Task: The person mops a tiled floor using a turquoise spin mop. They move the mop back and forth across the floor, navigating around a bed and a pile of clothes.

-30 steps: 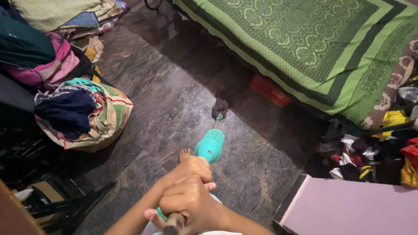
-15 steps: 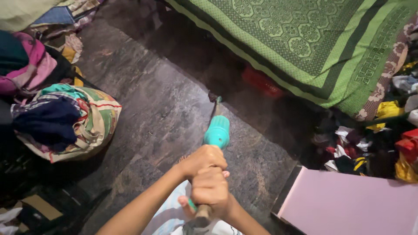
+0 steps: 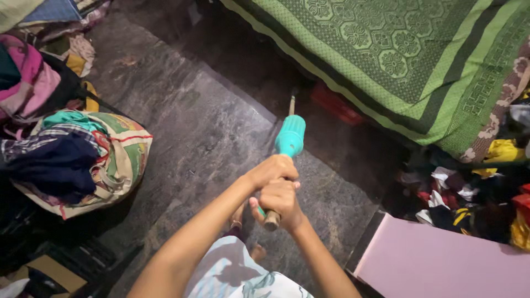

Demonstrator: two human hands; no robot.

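While both hands grip one long handle, the head view shows the risks plainly. The left hand is closed tight round the broom handle just below its teal collar; the right hand is shut round the near end. The broom's far tip reaches under the green bed, beside a red box. A hard push could, I judge, jam the tip against that box or drag dust onto the bare foot. A stuffed cloth bag sits left on the stone floor.
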